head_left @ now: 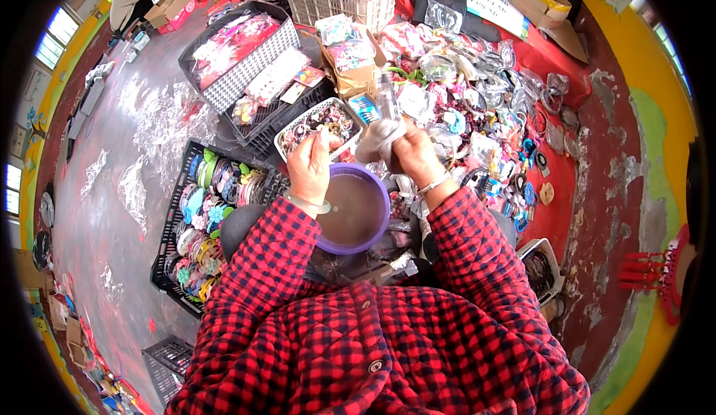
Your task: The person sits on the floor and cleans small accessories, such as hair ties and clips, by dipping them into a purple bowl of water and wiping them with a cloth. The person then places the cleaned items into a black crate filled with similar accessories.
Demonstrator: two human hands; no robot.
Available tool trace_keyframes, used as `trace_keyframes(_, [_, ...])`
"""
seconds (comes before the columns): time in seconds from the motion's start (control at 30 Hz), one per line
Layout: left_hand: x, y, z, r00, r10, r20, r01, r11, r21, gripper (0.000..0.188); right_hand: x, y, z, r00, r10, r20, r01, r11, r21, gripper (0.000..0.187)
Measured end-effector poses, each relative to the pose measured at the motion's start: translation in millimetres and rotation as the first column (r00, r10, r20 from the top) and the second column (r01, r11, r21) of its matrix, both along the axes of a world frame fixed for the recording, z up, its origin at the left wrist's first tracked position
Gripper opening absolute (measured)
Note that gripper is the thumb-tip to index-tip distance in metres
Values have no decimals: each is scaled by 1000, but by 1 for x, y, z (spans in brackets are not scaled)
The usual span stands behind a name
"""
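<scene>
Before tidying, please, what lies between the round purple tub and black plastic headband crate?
In the head view, a grey knee and red checked left sleeve.

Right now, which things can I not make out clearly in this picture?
All in the head view:
Grey thing in the right hand: blurred, its kind unclear.
Left hand: anything pinched in it is too small to tell.
Purple tub: hazy grey inside, contents unclear.
Dark crate at lower left: the checked sleeve hides its right end.
</scene>
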State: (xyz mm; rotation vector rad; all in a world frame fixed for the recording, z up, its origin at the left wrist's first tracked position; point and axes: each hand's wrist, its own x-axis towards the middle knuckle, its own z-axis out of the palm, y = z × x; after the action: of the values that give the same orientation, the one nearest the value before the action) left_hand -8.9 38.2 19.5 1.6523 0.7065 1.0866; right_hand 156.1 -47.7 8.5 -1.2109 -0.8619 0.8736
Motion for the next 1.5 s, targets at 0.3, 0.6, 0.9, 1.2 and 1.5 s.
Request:
trace_keyframes(0.3, [0,4,-7,805,-162,571,552,556,-621,26,-35,-3,0,502,129,855,-96,991,-94,12])
trace_keyframes(0.6, [7,-4,-7,794,-178,582,584,489,-648,22,-49,6,-35,964,110,240,-116,993,8,27])
trace_keyframes(0.9, [-2,6,-1,865,-30,501,445,508,-738,26,-46,-1,-12,890,359,279,-335,933,-131,21])
trace_keyframes(1.2, [-17,41,-18,832,-17,554,500,455,-737,20,-39,0,-28,584,247,773,-320,945,-60,11])
trace_keyframes(1.5, [-2,15,-15,873,-173,456,470,552,-689,30,-37,-3,-19,502,118,857,-154,987,-46,21])
